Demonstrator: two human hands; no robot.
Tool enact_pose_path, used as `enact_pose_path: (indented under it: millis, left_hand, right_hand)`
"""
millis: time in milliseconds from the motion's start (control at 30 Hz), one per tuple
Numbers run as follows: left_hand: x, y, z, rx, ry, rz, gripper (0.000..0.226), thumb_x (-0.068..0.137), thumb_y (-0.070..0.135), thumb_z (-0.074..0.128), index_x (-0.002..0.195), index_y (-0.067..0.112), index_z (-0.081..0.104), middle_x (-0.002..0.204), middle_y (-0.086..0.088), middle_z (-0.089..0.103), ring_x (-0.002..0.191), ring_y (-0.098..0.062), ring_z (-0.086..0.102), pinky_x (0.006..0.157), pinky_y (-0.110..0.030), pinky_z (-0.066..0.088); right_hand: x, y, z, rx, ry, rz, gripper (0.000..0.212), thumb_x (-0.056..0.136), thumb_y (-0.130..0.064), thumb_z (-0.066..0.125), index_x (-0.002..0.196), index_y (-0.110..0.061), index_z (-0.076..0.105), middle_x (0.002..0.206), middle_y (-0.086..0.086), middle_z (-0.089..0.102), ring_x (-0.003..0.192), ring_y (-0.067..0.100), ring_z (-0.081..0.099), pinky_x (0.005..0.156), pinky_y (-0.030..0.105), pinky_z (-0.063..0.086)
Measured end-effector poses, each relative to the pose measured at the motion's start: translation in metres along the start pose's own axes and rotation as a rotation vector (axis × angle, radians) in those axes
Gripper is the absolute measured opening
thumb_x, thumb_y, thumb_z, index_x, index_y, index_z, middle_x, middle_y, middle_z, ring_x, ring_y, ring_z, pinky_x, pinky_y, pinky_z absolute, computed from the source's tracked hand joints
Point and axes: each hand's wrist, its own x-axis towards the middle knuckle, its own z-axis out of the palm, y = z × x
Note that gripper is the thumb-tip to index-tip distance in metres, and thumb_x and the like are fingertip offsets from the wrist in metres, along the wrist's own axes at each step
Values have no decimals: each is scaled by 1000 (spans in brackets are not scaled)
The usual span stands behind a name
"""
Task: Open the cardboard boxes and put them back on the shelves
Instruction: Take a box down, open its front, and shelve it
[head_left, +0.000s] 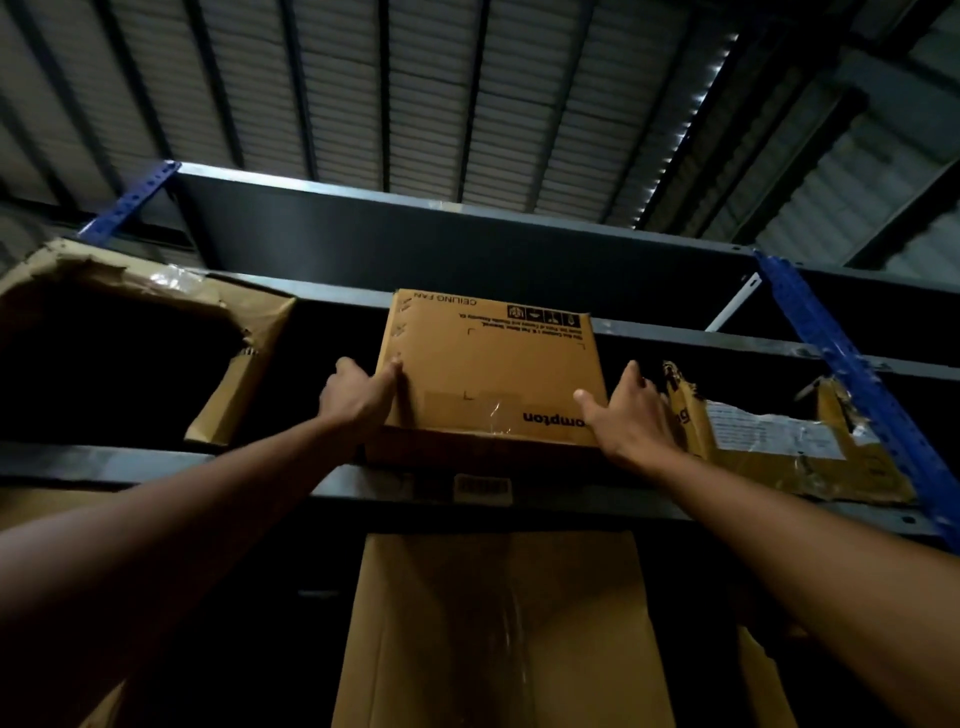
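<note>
Dark gaps flank the fan box (488, 374); open box (249, 364) left, torn box (779, 441) right

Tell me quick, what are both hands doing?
Left hand: grips the left edge of the ceiling fan box.
Right hand: grips the same box's right edge.
</note>
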Motion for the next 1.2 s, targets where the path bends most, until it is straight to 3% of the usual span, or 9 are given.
enact_pose_path:
  millis: [167, 233, 333, 467, 767, 900, 967, 1067, 1200]
  left_hand:
    - [6, -1, 13, -148, -41, -34, 62, 94, 58, 45, 116, 1, 55, 92, -9, 59, 75, -22, 54, 62, -31, 41]
    - [10, -5, 19, -228, -87, -48, 60, 93, 60, 46, 109, 4, 58, 84, -5, 57, 73, -20, 55, 69, -33, 48]
    - [13, -7, 16, -329, -156, -87, 66, 86, 63, 55, 112, 3, 61, 104, -11, 63, 88, -27, 61, 86, -42, 53]
    - [8, 1, 11, -460, -254, -119, 65, 86, 57, 61, 125, 5, 55, 112, -7, 57, 95, -25, 57, 80, -39, 51]
    - [8, 2, -39, -540, -328, -176, 77, 77, 61, 67, 130, 6, 52, 121, -14, 58, 106, -34, 58, 92, -50, 51]
    - [6, 3, -73, -572, -399, -177, 80, 80, 59, 65, 137, 8, 44, 127, -13, 53, 108, -32, 53, 89, -47, 49]
    - [-1, 6, -92, -594, -442, -156, 75, 83, 59, 62, 137, 9, 44, 125, -11, 51, 105, -30, 51, 87, -46, 48]
    - [-15, 8, -124, -743, -549, -179, 75, 80, 71, 56, 127, 14, 49, 126, -8, 53, 108, -29, 53, 87, -49, 48]
    - [-35, 7, -158, -889, -727, -359, 82, 83, 83, 13, 114, 24, 60, 107, -14, 61, 96, -36, 56, 76, -52, 40]
  right_hand:
    - [11, 3, 22, 212, -40, 125, 85, 88, -62, 52, 149, -10, 24, 141, 18, 46, 125, 37, 48, 100, 52, 45]
    - [12, 1, 29, 366, -86, 224, 78, 87, -63, 54, 141, -8, 41, 128, 15, 57, 113, 33, 57, 94, 45, 49]
    - [12, -1, 36, 615, -140, 290, 53, 88, -56, 59, 112, -10, 63, 103, 10, 69, 92, 26, 64, 88, 41, 53]
    - [6, -4, 34, 716, -136, 300, 40, 88, -52, 62, 98, -14, 60, 95, 9, 69, 88, 26, 66, 89, 44, 54]
    - [-20, -55, -7, 680, -80, 300, 45, 87, -48, 65, 110, -9, 63, 93, 9, 69, 87, 26, 66, 89, 43, 55]
    - [-51, -89, -39, 628, -12, 302, 41, 87, -46, 67, 102, -8, 63, 84, 4, 67, 78, 20, 64, 72, 30, 54]
    - [-72, -107, -58, 594, 32, 304, 38, 87, -47, 66, 100, -11, 63, 83, 3, 65, 74, 17, 61, 63, 25, 48]
    - [-101, -130, -84, 547, 106, 305, 50, 80, -56, 67, 105, -12, 67, 95, 6, 71, 85, 23, 66, 80, 35, 55]
    - [-141, -156, -113, 591, 100, 366, 55, 72, -64, 69, 100, -16, 69, 93, 6, 73, 84, 26, 70, 83, 45, 58]
